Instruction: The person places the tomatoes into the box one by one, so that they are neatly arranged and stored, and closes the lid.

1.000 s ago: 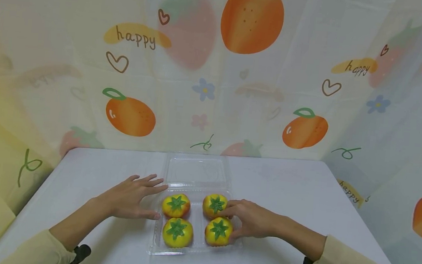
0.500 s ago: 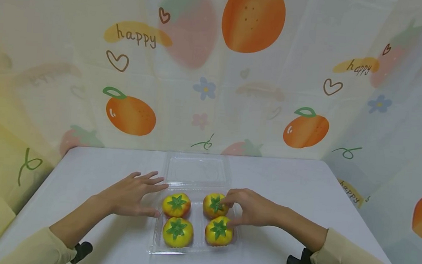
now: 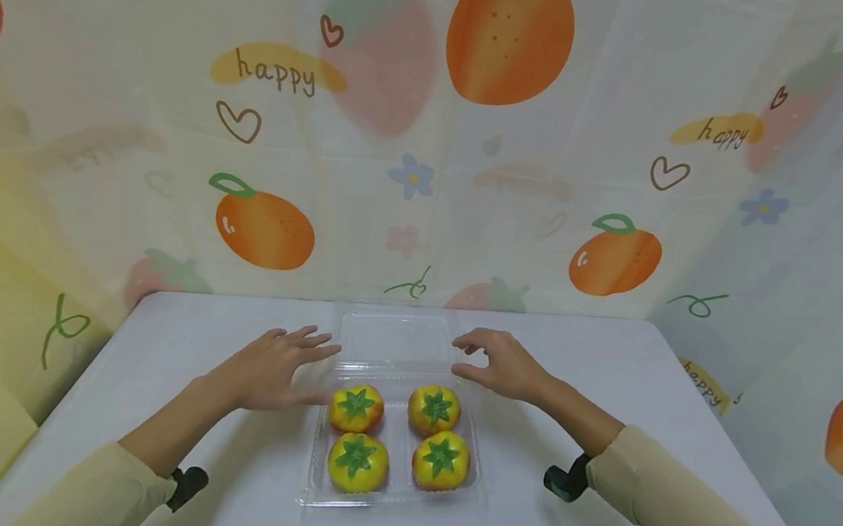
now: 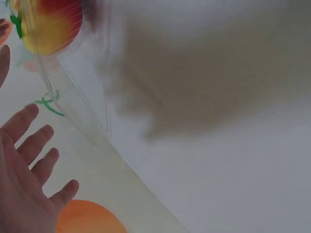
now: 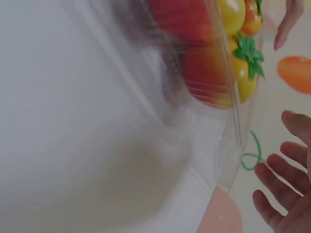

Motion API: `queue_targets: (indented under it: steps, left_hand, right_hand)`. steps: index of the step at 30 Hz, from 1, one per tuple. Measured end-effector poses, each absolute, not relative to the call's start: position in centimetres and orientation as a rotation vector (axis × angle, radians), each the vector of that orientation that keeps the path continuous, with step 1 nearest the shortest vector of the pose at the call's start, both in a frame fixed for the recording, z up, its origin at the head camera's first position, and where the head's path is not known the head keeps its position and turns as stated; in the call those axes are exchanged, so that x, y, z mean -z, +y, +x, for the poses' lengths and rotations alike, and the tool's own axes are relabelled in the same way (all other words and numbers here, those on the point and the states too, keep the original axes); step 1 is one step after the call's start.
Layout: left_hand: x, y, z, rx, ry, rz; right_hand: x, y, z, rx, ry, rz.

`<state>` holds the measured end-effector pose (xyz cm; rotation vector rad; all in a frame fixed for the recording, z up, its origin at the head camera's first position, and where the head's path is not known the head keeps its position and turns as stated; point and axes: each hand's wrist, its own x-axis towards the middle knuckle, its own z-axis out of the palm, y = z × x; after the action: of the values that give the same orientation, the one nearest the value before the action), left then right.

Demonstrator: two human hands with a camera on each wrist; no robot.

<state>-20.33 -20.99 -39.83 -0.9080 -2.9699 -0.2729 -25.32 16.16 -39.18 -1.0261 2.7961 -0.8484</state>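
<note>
A clear plastic clamshell box (image 3: 392, 494) lies on the table with its transparent lid (image 3: 395, 340) folded back toward the wall. Several yellow-and-red fruits with green star-shaped leaf tops, looking like persimmons, sit in it in two columns, among them a back-right fruit (image 3: 434, 409) and a front-left fruit (image 3: 358, 463). My left hand (image 3: 269, 369), fingers spread, hovers at the box's left side near the back-left fruit (image 3: 356, 408). Over the right side of the lid, my right hand (image 3: 506, 364) hangs with loosely bent fingers and holds nothing. In the right wrist view its fingers (image 5: 277, 182) are apart from the box.
The white table (image 3: 222, 479) carries the box at its middle. A printed curtain (image 3: 429, 172) with fruit pictures stands behind the table's back edge and along both sides. Dark wrist cameras (image 3: 566, 479) sit at both cuffs.
My right hand has left the right-hand fruits and moved up and back toward the lid. The left hand has shifted slightly back and up. The fruits stay in the box.
</note>
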Motion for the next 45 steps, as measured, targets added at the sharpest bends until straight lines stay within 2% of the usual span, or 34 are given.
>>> queue_targets:
  steps: [5, 10, 19, 25, 45]
  left_hand:
    - [40.1, -21.3, -21.8, 0.427, -3.022, -0.654]
    - [40.7, -21.6, -22.9, 0.788, -3.094, -0.384]
    - [42.2, -21.3, -24.2, 1.565, -2.955, -0.085]
    - [42.6, -20.7, -24.2, 1.834, -2.827, -0.031]
    - [42.8, -19.9, -24.3, 1.882, -2.725, 0.051]
  right_hand:
    - [40.3, 15.4, -26.5, 0.898, 2.814, -0.794]
    - [41.0, 14.7, -27.5, 0.967, 2.738, -0.633]
    - [42.6, 15.2, -28.9, 1.073, 2.698, -0.591]
    - [42.9, 15.4, -29.1, 1.181, 2.701, -0.619]
    - [42.2, 16.2, -29.2, 1.275, 2.703, -0.607]
